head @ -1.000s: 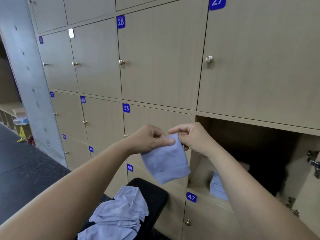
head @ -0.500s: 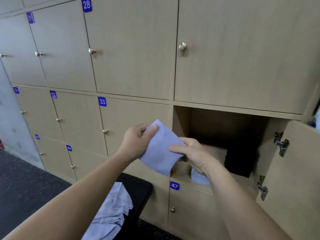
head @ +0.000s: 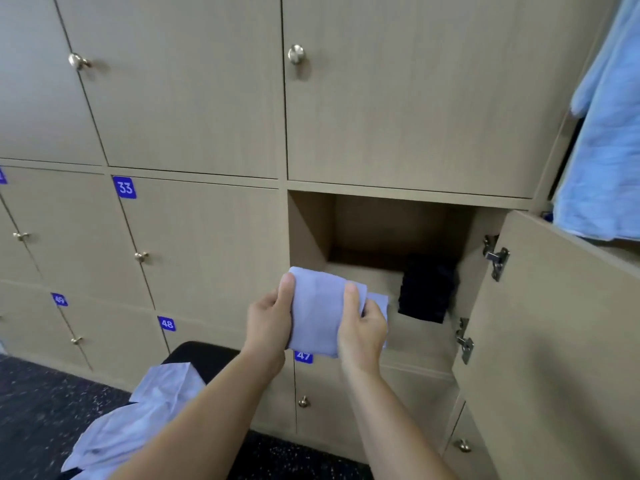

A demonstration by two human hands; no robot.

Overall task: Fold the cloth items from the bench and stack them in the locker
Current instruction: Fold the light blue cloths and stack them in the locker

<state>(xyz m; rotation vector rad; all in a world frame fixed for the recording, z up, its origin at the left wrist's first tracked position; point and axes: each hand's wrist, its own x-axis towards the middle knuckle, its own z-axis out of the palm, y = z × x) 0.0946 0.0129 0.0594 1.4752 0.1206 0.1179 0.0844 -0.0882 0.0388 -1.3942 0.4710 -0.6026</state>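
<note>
A folded pale lilac cloth (head: 318, 313) is held flat between both hands at the mouth of the open locker (head: 308, 230). My left hand (head: 268, 323) grips its left edge, thumb on top. My right hand (head: 362, 325) grips its right edge, thumb on top. Just behind my right hand, the corner of a stack of folded cloths (head: 379, 301) shows on the locker floor. Several unfolded lilac cloths (head: 138, 417) lie crumpled on the black bench (head: 204, 358) at the lower left.
A black bundle (head: 427, 289) sits at the right inside the locker. The locker door (head: 554, 341) hangs open to the right, with metal hinges. A light blue towel (head: 606, 133) hangs at the upper right. Closed numbered lockers fill the wall to the left; dark speckled floor lies below.
The view has swung right and closer to the locker. Both hands have lowered the folded cloth from in front of door 33 to the open locker's mouth, now gripping its two sides.
</note>
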